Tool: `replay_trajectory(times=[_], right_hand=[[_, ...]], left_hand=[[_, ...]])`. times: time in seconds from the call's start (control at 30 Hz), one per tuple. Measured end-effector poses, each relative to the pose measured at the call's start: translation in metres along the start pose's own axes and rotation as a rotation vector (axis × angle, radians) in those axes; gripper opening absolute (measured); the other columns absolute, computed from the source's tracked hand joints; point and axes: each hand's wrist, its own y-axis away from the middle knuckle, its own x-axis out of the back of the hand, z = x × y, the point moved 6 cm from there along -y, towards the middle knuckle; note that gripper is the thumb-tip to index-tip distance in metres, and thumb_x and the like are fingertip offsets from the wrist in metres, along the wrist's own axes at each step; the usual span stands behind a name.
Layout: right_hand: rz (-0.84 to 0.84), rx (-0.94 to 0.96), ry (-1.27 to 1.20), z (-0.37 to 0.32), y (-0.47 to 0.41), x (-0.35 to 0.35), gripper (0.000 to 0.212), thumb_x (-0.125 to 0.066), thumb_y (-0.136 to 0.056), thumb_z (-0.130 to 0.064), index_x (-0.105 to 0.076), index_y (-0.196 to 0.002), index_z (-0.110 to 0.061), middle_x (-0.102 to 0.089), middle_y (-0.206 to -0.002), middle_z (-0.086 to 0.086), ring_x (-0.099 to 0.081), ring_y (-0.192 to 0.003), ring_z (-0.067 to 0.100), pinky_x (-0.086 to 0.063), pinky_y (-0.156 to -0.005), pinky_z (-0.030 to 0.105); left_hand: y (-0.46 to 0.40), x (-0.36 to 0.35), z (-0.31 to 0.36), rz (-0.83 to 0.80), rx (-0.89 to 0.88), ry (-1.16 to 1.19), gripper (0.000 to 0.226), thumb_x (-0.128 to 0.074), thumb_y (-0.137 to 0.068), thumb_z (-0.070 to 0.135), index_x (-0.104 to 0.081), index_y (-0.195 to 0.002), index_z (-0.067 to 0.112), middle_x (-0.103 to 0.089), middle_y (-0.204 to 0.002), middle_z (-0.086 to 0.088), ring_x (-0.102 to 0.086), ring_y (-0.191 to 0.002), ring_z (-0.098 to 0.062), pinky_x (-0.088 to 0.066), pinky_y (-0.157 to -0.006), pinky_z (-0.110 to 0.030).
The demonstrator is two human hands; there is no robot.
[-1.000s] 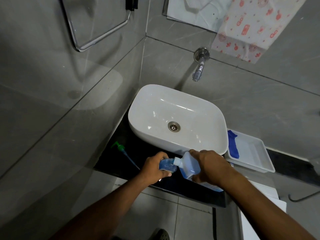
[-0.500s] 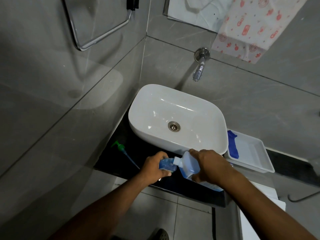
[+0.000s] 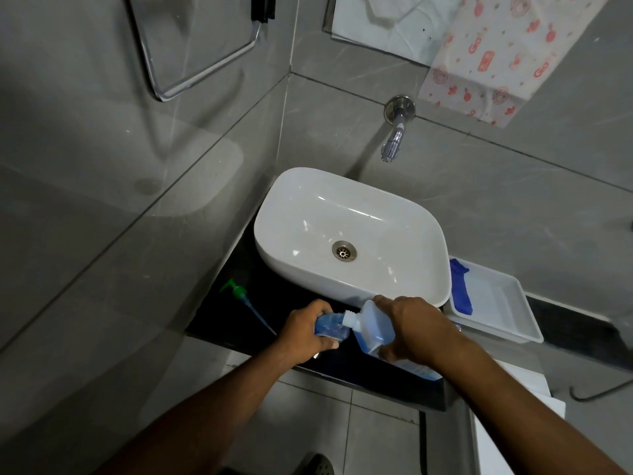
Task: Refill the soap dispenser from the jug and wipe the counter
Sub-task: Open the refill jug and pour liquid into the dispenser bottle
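My left hand (image 3: 306, 329) grips the soap dispenser bottle (image 3: 330, 326), a small clear bottle with blue liquid, over the black counter (image 3: 239, 313). My right hand (image 3: 416, 329) holds the jug (image 3: 371, 325), a translucent bottle of blue soap tilted to the left. The jug's white neck meets the dispenser's mouth. The dispenser's green pump (image 3: 236, 292) with its blue tube lies on the counter to the left. A blue cloth (image 3: 460, 289) lies in a white tray (image 3: 513, 329) at the right.
A white basin (image 3: 298, 241) stands on the counter just behind my hands, with a wall tap (image 3: 394, 138) above it. Grey tiled walls close in on the left and back. A metal towel rail (image 3: 191, 80) hangs on the left wall.
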Motion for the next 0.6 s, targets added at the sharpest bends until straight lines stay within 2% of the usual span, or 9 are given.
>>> replay_trajectory(times=[0.27,0.6], right_hand=[[-0.003,0.005,-0.010,-0.0002,0.0007,0.0010,0.094,-0.081,-0.060,-0.041,-0.035,-0.140,-0.026,-0.063,-0.120,0.004,-0.059,-0.106,0.024,-0.050,-0.087,0.036],[-0.009,-0.008,-0.003,-0.0003,-0.0004,0.0010,0.095,-0.082,-0.061,-0.040,-0.033,-0.142,-0.028,-0.061,-0.120,0.004,-0.058,-0.106,0.024,-0.050,-0.087,0.036]], left_hand=[[-0.0003,-0.0001,-0.0007,-0.001,0.007,0.006,0.047,-0.086,-0.063,0.013,-0.057,-0.099,0.020,-0.067,-0.092,0.002,-0.063,-0.079,-0.007,-0.052,-0.067,-0.013],[-0.0006,-0.0005,-0.0023,0.005,0.006,0.000,0.046,-0.086,-0.063,0.013,-0.057,-0.097,0.022,-0.068,-0.093,0.000,-0.064,-0.081,-0.010,-0.055,-0.070,-0.022]])
